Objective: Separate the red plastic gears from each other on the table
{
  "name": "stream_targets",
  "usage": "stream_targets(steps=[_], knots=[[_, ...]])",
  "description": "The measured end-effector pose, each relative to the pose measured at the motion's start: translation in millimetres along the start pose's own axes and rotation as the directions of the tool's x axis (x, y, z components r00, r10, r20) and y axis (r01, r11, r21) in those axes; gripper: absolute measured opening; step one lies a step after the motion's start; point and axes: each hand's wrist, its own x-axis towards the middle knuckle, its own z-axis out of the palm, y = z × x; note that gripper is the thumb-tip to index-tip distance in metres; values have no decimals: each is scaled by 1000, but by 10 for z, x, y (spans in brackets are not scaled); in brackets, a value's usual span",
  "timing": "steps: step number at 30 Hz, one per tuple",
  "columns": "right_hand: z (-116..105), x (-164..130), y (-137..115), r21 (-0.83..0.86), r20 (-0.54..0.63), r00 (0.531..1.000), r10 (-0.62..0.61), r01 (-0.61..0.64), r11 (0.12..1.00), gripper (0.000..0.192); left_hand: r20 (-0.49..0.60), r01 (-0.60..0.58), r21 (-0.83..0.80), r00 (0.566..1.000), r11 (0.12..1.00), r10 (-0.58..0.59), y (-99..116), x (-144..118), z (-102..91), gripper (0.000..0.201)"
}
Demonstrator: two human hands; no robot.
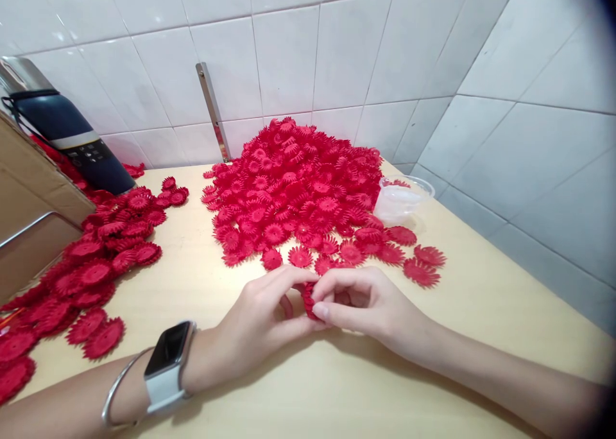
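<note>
Between my two hands is a red flower-shaped piece [308,302], turned on edge and partly covered by fingers. My left hand [269,310] is curled round its left side, fingers above and thumb below. From the right, my right hand [370,301] pinches the same piece with thumb and forefinger. Just beyond the hands rises a big heap of red flower pieces [293,195] with fringed edges. A few single ones, such as a loose red flower [421,272], lie near its front right.
At the left, more red flowers [96,272] spread beside a cardboard box [38,201] and a dark blue bottle [72,131]. A clear plastic cup [404,198] stands right of the heap. A metal strip [212,108] leans on the tiled wall [289,54] behind the table [192,278].
</note>
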Motion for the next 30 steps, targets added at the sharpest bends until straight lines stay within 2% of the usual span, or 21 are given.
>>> stream_targets(steps=[6,12,23,26,28,30], knots=[[-12,2,-29,15,-1,1000,18,-18,1000,8,3,-4,-12,1000,1000,4,10,4,-8,23],[-17,8,-42,86,53,997,54,-59,995,11,40,20,-48,999,999,-18,-5,5,-12,26],[-19,-1,-45,129,116,993,21,-36,991,12,71,35,-151,997,988,-25,6,-4,-19,27],[-15,6,-28,76,87,995,39,-45,996,12,77,52,-119,996,991,-43,-5,-5,-12,26],[-15,13,-10,50,31,999,39,-40,998,13,76,75,-119,995,990,-67,-17,-8,-4,35],[-14,17,11,38,-39,999,12,-10,999,14,22,89,-146,996,985,-86,-28,-9,1,45]])
